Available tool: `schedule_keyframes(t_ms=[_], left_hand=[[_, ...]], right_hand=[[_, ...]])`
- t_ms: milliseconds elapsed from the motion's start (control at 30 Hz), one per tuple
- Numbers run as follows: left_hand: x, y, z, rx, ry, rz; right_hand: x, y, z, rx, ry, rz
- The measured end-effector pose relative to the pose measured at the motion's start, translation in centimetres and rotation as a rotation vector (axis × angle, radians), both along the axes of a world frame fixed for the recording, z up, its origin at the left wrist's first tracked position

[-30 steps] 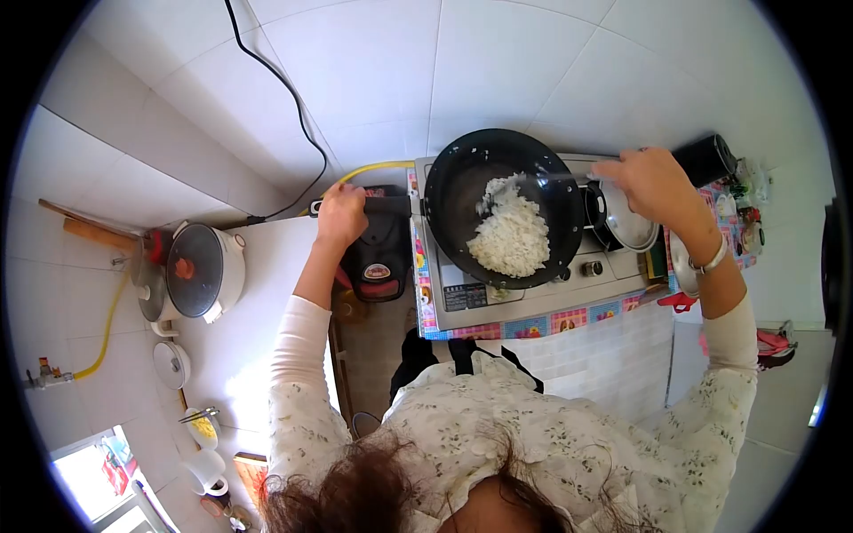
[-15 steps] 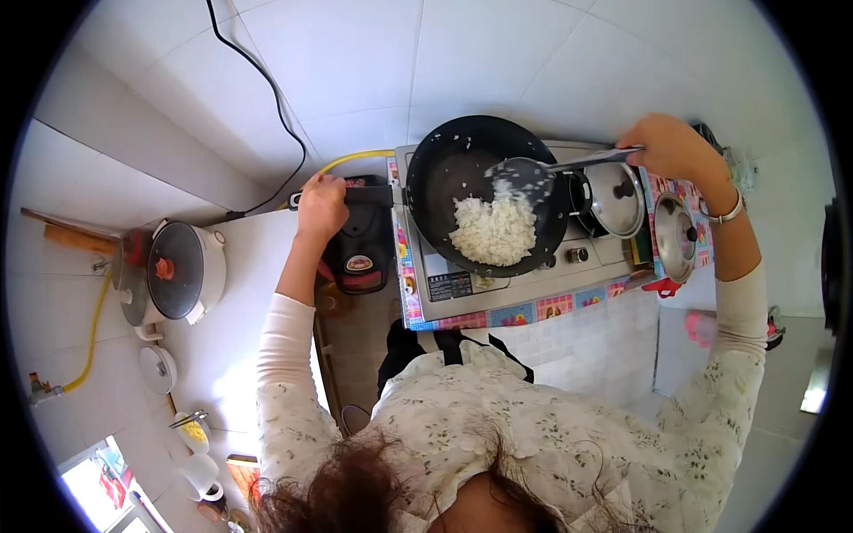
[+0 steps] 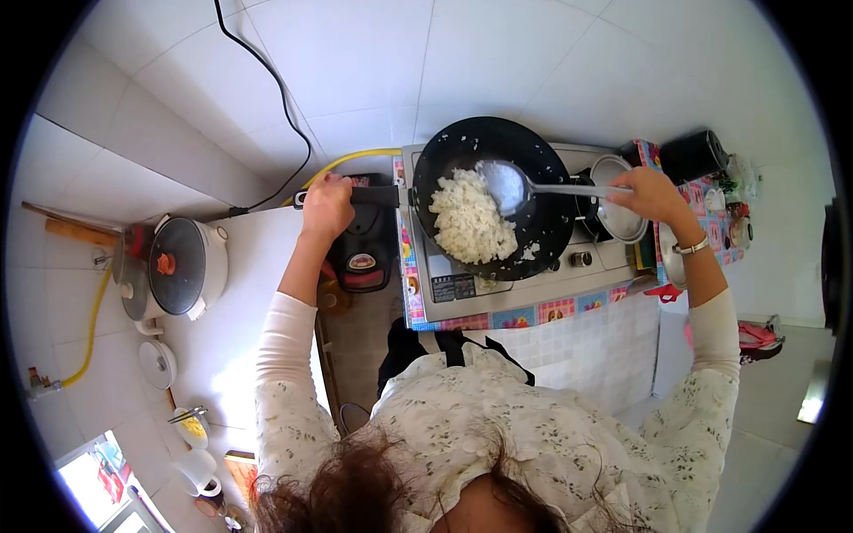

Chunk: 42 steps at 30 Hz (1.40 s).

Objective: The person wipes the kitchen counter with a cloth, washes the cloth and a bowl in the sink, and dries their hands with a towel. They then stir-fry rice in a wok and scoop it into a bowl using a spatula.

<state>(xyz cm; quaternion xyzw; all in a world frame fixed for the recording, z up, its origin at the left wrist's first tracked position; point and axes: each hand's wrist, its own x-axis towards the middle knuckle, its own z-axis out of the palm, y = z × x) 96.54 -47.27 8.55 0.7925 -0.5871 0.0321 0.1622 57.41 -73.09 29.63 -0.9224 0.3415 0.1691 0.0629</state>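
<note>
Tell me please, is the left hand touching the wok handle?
Touching. The head view shows the left hand closed around the wok handle, with no gap between them.

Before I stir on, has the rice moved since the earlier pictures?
Yes, most of the rice has shifted left in the pan, toward its handle, judged against the label on the stove.
</note>
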Motion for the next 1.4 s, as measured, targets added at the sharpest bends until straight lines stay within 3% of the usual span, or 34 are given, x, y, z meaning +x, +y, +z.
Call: schedule_keyframes(t_ms=[200, 400, 500, 567, 633, 700, 800, 1000, 1133, 1233, 1333, 1400], left_hand=[[-0.2, 0.0, 0.8, 0.037, 0.011, -0.012], [-0.3, 0.0, 1.0, 0.061, 0.001, -0.009], [-0.2, 0.0, 0.4, 0.042, 0.003, -0.009], [0.0, 0.0, 0.0, 0.026, 0.003, -0.007], [-0.2, 0.0, 0.3, 0.006, -0.006, -0.007], [-0.2, 0.0, 0.2, -0.015, -0.006, -0.009], [0.1, 0.0, 0.0, -0.020, -0.003, -0.013], [0.0, 0.0, 0.3, -0.009, 0.000, -0.042], [-0.1, 0.0, 0.8, 0.003, -0.003, -0.040], [-0.4, 0.0, 1.0, 0.004, -0.007, -0.032], [-0.2, 0.1, 0.7, 0.005, -0.022, -0.048], [-0.2, 0.2, 0.7, 0.021, -0.027, -0.044]], right_hand=[[0.2, 2.1, 3.7, -0.199, -0.067, 0.032], [-0.6, 1.8, 4.2, -0.224, 0.363, 0.020], [-2.0, 2.1, 2.1, 0.097, 0.407, 0.021], [-1.4, 5.1, 1.5, 0.266, 0.376, -0.187], [-3.2, 6.7, -2.1, 0.312, 0.237, -0.024], [-4.4, 9.7, -5.3, 0.245, -0.138, -0.054], [-5.3, 10.8, -9.4, 0.367, -0.405, -0.115], [-7.0, 9.5, -5.8, 0.970, -0.293, -0.900], [-6.1, 9.4, -0.9, 0.707, -0.048, -0.739], [-5.9, 10.3, -1.3, 0.253, -0.022, 0.059], [-0.2, 14.5, 0.9, 0.149, 0.309, 0.027], [1.4, 15.2, -0.9, 0.218, 0.204, -0.005]])
